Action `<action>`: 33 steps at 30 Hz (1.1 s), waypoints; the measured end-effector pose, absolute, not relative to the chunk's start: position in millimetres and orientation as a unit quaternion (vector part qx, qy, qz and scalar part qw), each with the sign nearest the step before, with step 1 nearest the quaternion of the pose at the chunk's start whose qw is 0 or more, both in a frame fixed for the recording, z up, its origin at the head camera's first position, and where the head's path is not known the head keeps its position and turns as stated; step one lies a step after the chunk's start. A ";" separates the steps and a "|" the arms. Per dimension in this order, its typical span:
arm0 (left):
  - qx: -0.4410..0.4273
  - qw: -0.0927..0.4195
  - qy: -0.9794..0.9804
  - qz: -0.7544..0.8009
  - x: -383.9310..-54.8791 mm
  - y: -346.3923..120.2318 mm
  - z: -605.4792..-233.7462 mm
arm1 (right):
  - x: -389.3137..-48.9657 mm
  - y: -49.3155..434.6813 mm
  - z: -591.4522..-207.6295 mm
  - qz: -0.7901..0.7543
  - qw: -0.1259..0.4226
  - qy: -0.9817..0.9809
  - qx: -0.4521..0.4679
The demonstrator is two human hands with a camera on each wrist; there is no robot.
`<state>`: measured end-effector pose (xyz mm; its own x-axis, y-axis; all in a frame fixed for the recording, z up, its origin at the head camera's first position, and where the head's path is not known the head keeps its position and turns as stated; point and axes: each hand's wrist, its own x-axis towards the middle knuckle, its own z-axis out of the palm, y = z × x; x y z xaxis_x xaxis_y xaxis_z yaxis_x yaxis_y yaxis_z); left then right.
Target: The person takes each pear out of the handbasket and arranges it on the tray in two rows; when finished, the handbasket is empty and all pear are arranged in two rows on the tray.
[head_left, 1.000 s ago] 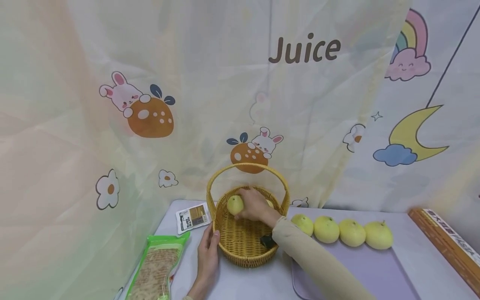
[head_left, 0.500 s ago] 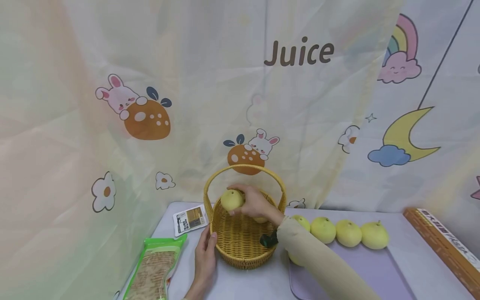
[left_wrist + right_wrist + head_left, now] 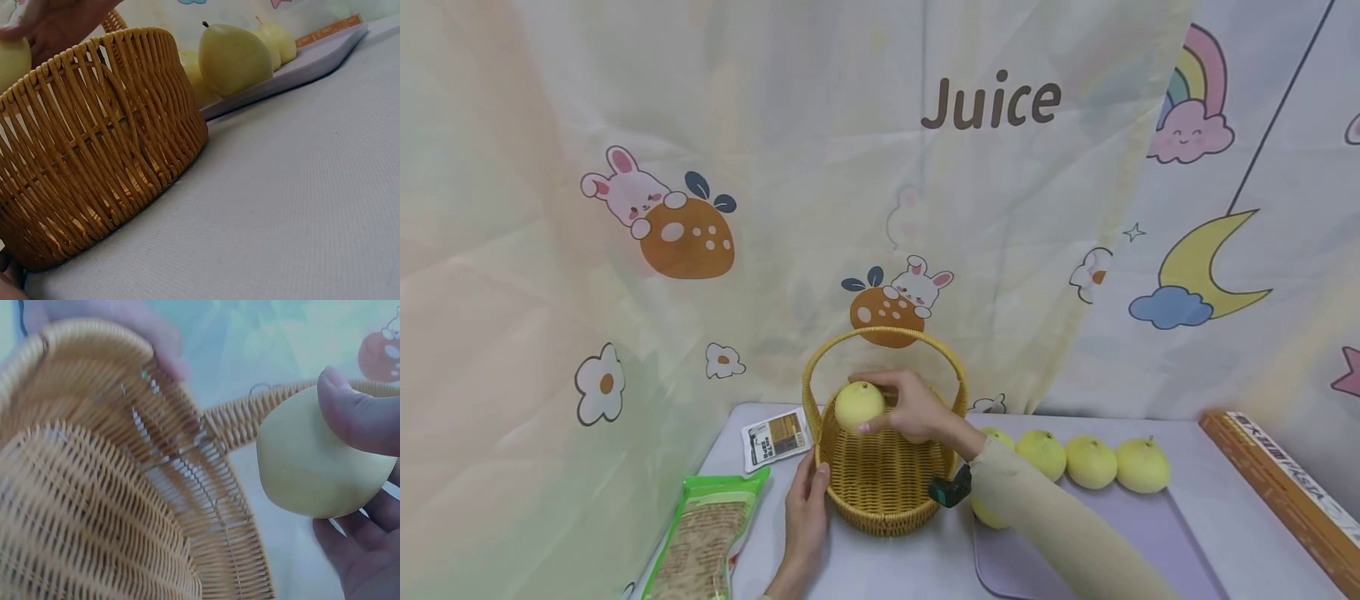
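Note:
My right hand (image 3: 917, 408) holds a pale yellow pear (image 3: 859, 406) between thumb and fingers, above the left back part of the round wicker basket (image 3: 887, 523). In the right wrist view this pear (image 3: 312, 456) is beside the foot of the basket's handle (image 3: 240, 412). A second pear (image 3: 916, 437) shows partly inside the basket, mostly hidden behind my right hand. My left hand (image 3: 807, 508) rests against the basket's outer left side with its thumb near the rim; its fingertips are partly hidden there. The left wrist view shows the basket wall (image 3: 100, 137) close up.
Right of the basket, several more pears (image 3: 1092, 462) line the back and left of a lilac tray (image 3: 1097, 542). A green-edged food packet (image 3: 703, 533) and a small white packet (image 3: 775, 439) lie to the left. A long brown box (image 3: 1285, 500) is at far right.
My right hand has lifted the pear from lower in the basket, and it now looks larger in the head view. The left hand stays at the basket's side. The head view has shifted slightly.

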<state>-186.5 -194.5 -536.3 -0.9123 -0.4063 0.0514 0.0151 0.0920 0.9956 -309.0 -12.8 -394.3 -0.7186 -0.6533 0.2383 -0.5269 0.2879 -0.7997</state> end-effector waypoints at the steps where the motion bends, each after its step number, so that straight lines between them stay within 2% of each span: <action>1: 0.136 0.158 -0.722 -0.660 -186.5 -194.2 -536.3 | -306.7 -10.8 -393.0 -0.473 0.072 0.796 -0.370; 12: 0.130 0.153 -0.724 -0.660 -185.9 -194.4 -536.0 | -287.1 9.6 -390.5 -0.522 0.141 0.761 -0.359; 21: 0.142 0.146 -0.725 -0.658 -185.3 -193.9 -533.5 | -277.5 19.9 -393.0 -0.544 0.150 0.737 -0.373; 33: 0.141 0.144 -0.720 -0.664 -186.2 -194.8 -534.0 | -266.9 33.4 -385.2 -0.558 0.132 0.726 -0.379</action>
<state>-186.2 -194.8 -534.0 -0.9186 -0.3947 0.0198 -0.0117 0.0773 0.9969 -266.9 33.4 -385.2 -0.6773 -0.6984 0.2312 -0.4035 0.0899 -0.9105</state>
